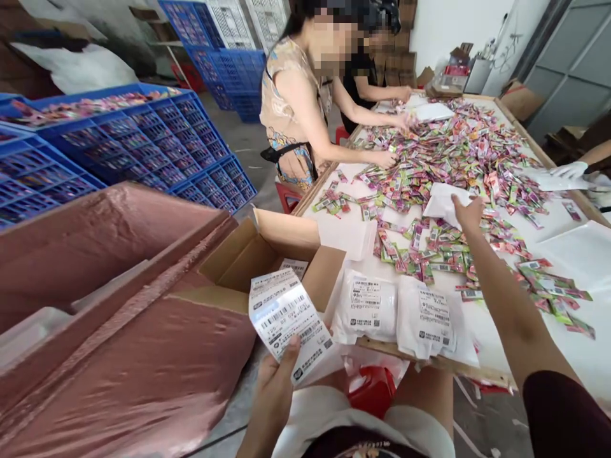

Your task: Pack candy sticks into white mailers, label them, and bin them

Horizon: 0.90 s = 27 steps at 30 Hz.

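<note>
My left hand (275,383) is low in the middle and grips a strip of white shipping labels (286,321) with barcodes. My right arm stretches out over the white table (580,356), and my right hand (466,213) pinches the edge of a white mailer bag (442,202) lying on the candy. Colourful small packets (458,159) are spread in a wide heap across the table. Two sealed white parcels with labels (367,306) (432,318) lie at the table's near edge.
An open cardboard box (267,251) stands left of the table beside large pink-lined cartons (119,305). Blue crates (143,137) of packets are stacked at left. Two people sort packets at the far side; a gloved hand (568,170) reaches in from the right. A red stool (372,391) is below me.
</note>
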Motion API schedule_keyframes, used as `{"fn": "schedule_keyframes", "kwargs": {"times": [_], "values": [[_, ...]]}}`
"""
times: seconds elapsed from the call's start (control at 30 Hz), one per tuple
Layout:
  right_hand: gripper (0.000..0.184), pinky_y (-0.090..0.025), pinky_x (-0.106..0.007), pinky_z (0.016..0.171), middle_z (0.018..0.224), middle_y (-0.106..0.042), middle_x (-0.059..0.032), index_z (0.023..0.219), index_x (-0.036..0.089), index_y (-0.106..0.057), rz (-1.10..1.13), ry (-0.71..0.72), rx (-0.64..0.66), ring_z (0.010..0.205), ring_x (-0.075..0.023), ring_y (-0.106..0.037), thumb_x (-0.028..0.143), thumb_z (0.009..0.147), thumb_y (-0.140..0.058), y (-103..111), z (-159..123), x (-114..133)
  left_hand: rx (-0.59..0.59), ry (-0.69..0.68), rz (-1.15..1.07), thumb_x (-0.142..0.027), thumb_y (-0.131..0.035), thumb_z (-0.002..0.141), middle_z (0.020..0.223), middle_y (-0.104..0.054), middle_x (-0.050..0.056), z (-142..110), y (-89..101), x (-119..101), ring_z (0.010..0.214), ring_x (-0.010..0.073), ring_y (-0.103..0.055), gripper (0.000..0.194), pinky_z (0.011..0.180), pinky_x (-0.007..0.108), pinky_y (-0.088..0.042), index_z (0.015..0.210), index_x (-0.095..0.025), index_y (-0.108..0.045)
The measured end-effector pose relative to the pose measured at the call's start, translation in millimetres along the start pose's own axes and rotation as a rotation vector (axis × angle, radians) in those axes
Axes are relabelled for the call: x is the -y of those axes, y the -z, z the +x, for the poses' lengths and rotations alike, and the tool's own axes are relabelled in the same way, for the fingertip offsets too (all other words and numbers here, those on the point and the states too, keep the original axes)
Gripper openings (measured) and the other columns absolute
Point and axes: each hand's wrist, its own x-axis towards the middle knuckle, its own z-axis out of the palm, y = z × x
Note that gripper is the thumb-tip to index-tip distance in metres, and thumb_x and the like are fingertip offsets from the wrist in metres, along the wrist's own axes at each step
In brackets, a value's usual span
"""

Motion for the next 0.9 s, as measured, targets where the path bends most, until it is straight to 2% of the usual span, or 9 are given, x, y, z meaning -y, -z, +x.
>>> {"fn": "schedule_keyframes", "kwargs": {"times": [0.13,0.27,0.37,0.47,0.53,0.63,0.73,0.8,0.9], "values": [[0.104,-0.022,-0.049,0.113,0.148,-0.032,-0.0342,0.149,0.001,-0.024,-0.111,-0.243,0.137,0.139,-0.0407,-0.030,0.054,0.074,-0.073,-45,0,6,-0.062,-0.001,0.051,-0.052,-0.089,0.055,0.096,-0.080,0.017,7,4.6,1,0.113,0.0427,-0.066,0.058,0.091,0.047,-0.059,0.095,-0.012,-0.076],[0.094,-0.020,-0.048,0.113,0.143,-0.038,-0.0329,0.145,0.002,-0.027,-0.118,-0.259,0.119,0.136,-0.0405,-0.033,0.038,0.071,-0.074,-70,1,-1,-0.113,-0.018,0.097,-0.054,-0.090,0.053,0.099,-0.080,0.014,11,2.6,-4,0.114,0.0422,-0.066,0.060,0.092,0.047,-0.059,0.096,-0.014,-0.076],[0.076,-0.021,-0.050,0.113,0.139,-0.042,-0.0276,0.139,0.006,-0.033,-0.019,-0.132,-0.064,0.133,-0.0382,-0.036,0.029,0.075,-0.065,-64,0,-3,-0.093,-0.034,0.153,-0.056,-0.089,0.053,0.097,-0.080,0.013,13,1.5,-7,0.114,0.0415,-0.066,0.058,0.093,0.047,-0.058,0.091,-0.015,-0.077],[0.080,-0.027,-0.048,0.111,0.142,-0.040,-0.0238,0.143,0.009,-0.024,0.188,0.123,-0.104,0.133,-0.0342,-0.038,0.032,0.077,-0.062,-30,-17,-1,-0.033,-0.060,0.171,-0.056,-0.086,0.060,0.097,-0.080,0.013,15,4.8,-4,0.112,0.0391,-0.068,0.052,0.093,0.045,-0.058,0.091,-0.015,-0.078],[0.086,-0.036,-0.045,0.107,0.141,-0.042,-0.0202,0.145,0.012,-0.020,0.327,0.343,0.097,0.129,-0.0318,-0.043,0.039,0.076,-0.064,7,-44,0,-0.017,-0.097,0.161,-0.054,-0.085,0.062,0.100,-0.080,0.013,15,7.3,0,0.109,0.0372,-0.069,0.051,0.092,0.044,-0.059,0.095,-0.015,-0.077],[0.087,-0.042,-0.045,0.103,0.140,-0.046,-0.0140,0.145,0.020,-0.029,0.349,0.621,0.598,0.124,-0.0315,-0.048,0.048,0.074,-0.071,64,-107,-1,-0.019,-0.151,0.146,-0.050,-0.085,0.065,0.104,-0.079,0.011,12,6.9,4,0.102,0.0330,-0.072,0.053,0.088,0.040,-0.060,0.103,-0.017,-0.074],[0.076,-0.037,-0.049,0.109,0.145,-0.045,-0.0109,0.145,0.026,-0.039,0.201,0.832,0.996,0.131,-0.0321,-0.045,0.042,0.077,-0.071,88,-175,-6,0.013,-0.190,0.159,-0.050,-0.083,0.068,0.104,-0.078,0.010,4,1.2,2,0.097,0.0297,-0.073,0.052,0.084,0.037,-0.060,0.106,-0.017,-0.072],[0.075,-0.030,-0.055,0.113,0.147,-0.045,-0.0117,0.147,0.027,-0.039,0.065,0.912,1.126,0.135,-0.0340,-0.042,0.036,0.079,-0.069,86,-206,-11,0.048,-0.227,0.173,-0.048,-0.083,0.069,0.103,-0.079,0.010,-3,-2.6,-2,0.096,0.0284,-0.073,0.050,0.085,0.036,-0.059,0.105,-0.016,-0.073],[0.085,-0.016,-0.064,0.116,0.155,-0.036,-0.0138,0.153,0.029,-0.032,-0.114,0.942,1.128,0.145,-0.0388,-0.027,0.038,0.078,-0.071,84,-231,-9,0.090,-0.291,0.204,-0.042,-0.084,0.069,0.099,-0.079,0.008,-14,-5.3,-5,0.095,0.0266,-0.072,0.045,0.090,0.036,-0.056,0.105,-0.018,-0.073]]}}
